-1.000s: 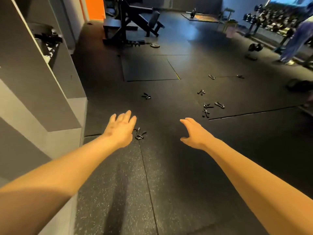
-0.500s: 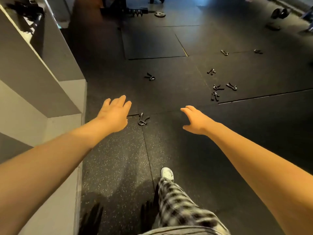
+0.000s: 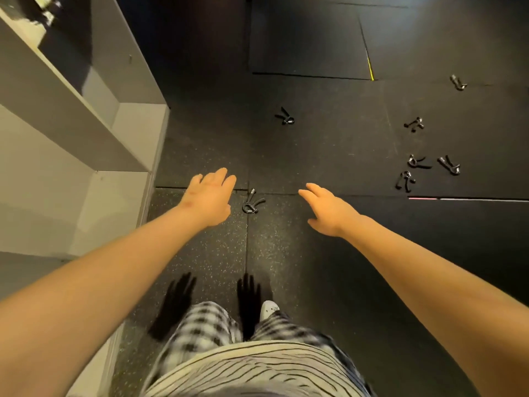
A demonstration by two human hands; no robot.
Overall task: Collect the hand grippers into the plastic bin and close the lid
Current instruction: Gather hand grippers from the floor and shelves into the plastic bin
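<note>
Several black hand grippers lie scattered on the dark rubber floor. The nearest hand gripper [image 3: 252, 202] lies between my hands, just right of my left hand [image 3: 210, 196], which hovers above the floor with fingers straight and holds nothing. My right hand [image 3: 326, 209] is stretched out further right, fingers relaxed, also holding nothing. Another hand gripper [image 3: 284, 117] lies farther ahead. A cluster of hand grippers [image 3: 423, 167] lies at the right, with one more hand gripper [image 3: 459, 82] beyond it. No plastic bin is in view.
A grey shelf unit [image 3: 86, 156] stands along the left, its corner close to my left arm. My checked trousers and a white shoe [image 3: 269, 309] show at the bottom. Floor mat seams run across the floor.
My view has tilted down and moved forward; the gym equipment at the back has left the frame. Both hands stay outstretched and the nearest hand gripper now lies closer between them.
</note>
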